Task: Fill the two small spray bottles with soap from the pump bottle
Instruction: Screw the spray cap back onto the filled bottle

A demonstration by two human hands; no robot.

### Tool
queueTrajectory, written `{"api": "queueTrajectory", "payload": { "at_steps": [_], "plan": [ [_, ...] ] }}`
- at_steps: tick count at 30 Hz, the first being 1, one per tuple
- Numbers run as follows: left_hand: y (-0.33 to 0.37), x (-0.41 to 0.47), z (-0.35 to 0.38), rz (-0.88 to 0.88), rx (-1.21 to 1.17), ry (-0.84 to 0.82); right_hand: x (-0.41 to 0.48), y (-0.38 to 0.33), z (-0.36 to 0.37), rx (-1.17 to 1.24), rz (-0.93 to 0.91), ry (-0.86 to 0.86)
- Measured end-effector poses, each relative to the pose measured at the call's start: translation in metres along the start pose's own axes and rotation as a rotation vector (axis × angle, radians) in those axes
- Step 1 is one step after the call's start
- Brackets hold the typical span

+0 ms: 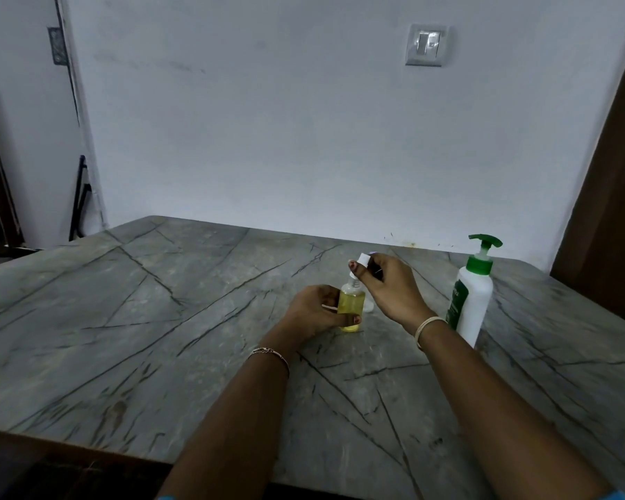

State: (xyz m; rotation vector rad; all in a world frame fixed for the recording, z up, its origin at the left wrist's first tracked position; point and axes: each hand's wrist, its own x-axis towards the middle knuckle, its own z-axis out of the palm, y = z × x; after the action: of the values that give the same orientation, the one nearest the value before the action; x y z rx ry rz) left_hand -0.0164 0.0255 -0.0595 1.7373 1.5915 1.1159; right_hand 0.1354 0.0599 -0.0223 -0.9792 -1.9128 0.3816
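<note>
A small clear spray bottle [350, 302] full of yellow liquid stands on the grey marble table [159, 301]. My left hand [316, 312] is wrapped around its body. My right hand [390, 283] pinches the white spray head [362, 260] just above the bottle's neck; I cannot tell whether the head is seated. A second small clear bottle [369, 305] is mostly hidden behind my right hand. The white pump bottle [473, 304] with a green pump and label stands upright to the right of my right wrist.
The table's far edge meets a pale wall with a switch plate [428, 45]. A dark wooden panel [614, 211] rises at the right. The table's near edge runs along the bottom left.
</note>
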Motion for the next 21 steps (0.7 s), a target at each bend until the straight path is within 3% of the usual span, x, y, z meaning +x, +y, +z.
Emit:
{"api": "queueTrajectory", "payload": {
  "at_steps": [21],
  "plan": [
    [0.0015,-0.0009,0.0060,0.025,-0.127,-0.014,-0.0072,0.0009,0.0075,-0.004,0.008,-0.155]
  ]
}}
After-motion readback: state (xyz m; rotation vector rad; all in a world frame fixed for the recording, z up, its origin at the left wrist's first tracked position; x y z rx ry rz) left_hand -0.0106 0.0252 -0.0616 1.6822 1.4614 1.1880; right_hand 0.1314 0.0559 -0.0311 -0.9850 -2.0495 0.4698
